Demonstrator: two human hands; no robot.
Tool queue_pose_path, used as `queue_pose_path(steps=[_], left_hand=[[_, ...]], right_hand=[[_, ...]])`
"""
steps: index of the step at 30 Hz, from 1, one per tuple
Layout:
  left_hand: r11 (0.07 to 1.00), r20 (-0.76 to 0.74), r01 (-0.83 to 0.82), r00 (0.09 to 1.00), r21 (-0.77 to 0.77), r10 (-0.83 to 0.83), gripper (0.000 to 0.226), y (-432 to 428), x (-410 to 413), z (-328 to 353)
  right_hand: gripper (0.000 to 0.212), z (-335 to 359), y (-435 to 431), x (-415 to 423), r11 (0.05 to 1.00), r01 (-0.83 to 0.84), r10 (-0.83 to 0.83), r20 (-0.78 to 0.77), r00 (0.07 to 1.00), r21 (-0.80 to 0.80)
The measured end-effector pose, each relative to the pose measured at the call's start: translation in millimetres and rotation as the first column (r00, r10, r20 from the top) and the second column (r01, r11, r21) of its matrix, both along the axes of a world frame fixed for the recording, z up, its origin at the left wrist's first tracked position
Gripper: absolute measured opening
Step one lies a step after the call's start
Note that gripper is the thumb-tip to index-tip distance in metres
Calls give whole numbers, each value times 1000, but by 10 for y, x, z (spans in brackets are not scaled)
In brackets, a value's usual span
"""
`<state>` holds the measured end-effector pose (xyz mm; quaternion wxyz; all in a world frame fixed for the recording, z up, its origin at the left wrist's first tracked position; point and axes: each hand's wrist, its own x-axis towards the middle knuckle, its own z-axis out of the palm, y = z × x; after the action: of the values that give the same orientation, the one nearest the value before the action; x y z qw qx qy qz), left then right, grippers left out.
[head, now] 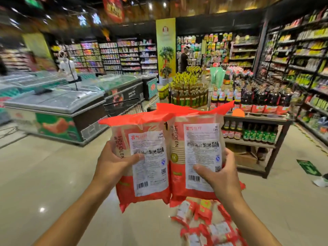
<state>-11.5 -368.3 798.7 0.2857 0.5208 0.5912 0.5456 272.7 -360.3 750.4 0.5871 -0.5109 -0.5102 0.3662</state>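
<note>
Left hand (113, 162) holds 1 pack (149, 139), right hand (221, 176) another pack (202, 135) (thumbs frontward).

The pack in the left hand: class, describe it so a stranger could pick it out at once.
Between the freezers and the bottle shelf, two red-topped packs are raised. The left hand grips the left pack, which sits lower; only the right pack shows a round badge.

Left pack (150, 174) touches right pack (200, 139) above a pile of packs (213, 228); freezers (53, 103) left, bottle rack (253, 117) right.
</note>
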Motion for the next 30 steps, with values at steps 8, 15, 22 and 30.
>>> queue_pose_path(steps=[8,15,22,30], left_hand=[[958,46,-286,957,-19,286,57,-398,-1025,-14],[873,17,-488,873,-15,488,54,-532,-2152,-19],[803,31,-595,803,-10,595,54,-457,-3568,-53],[761,17,-648,761,-28,649,65,-213,-4739,-27]], right_hand=[[83,-21,316,-1143,961,-277,277,-15,961,-19],[80,-22,656,-2435,910,-414,414,20,910,-33],[70,111,936,-4004,859,-512,511,75,856,-8],[70,133,1299,-5271,808,-588,589,62,806,-36]])
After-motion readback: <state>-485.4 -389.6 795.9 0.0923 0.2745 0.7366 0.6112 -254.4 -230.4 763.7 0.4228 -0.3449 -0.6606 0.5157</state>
